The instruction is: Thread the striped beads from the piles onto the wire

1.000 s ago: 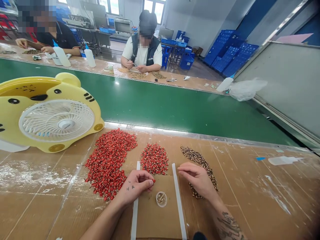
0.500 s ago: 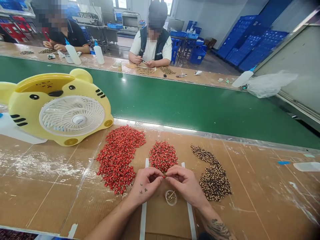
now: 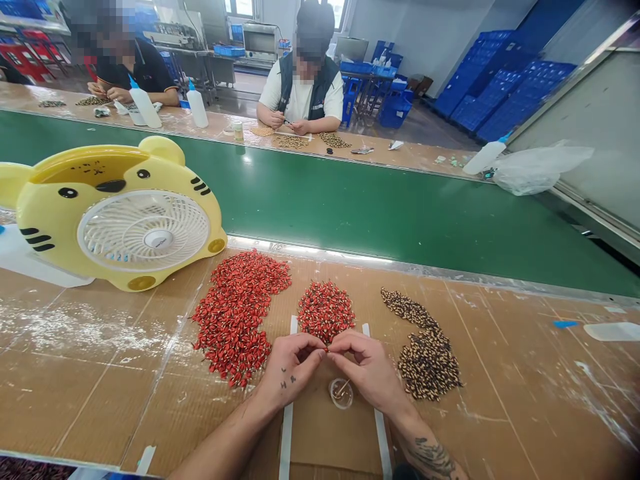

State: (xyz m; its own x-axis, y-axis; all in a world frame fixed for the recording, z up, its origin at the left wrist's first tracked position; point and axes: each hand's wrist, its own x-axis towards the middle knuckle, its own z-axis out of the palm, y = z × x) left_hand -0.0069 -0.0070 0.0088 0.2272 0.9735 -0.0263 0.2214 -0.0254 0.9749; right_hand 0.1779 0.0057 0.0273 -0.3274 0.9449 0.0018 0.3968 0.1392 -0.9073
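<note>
My left hand (image 3: 293, 367) and my right hand (image 3: 367, 367) meet fingertip to fingertip over a cardboard pad, both pinched on one small red piece (image 3: 326, 349). Just beyond the fingers lies a small heap of red pieces (image 3: 326, 310). A bigger heap of red pieces (image 3: 240, 313) spreads to the left. On the right lies a heap of dark speckled pieces (image 3: 427, 350), close to my right hand. A small clear round cap (image 3: 342, 393) with a stick in it sits under my right hand. Two white strips (image 3: 287, 427) edge the pad.
A yellow tiger-shaped desk fan (image 3: 117, 213) stands at the left. A green conveyor belt (image 3: 350, 200) runs across beyond the table edge. Two people work on its far side among white bottles (image 3: 145, 107). A clear plastic bag (image 3: 540, 167) lies at the right. Blue crates (image 3: 490, 93) are stacked behind.
My hands came together from apart; the right hand left the dark heap and joined the left in a pinch. Over the last half second they have hardly moved.
</note>
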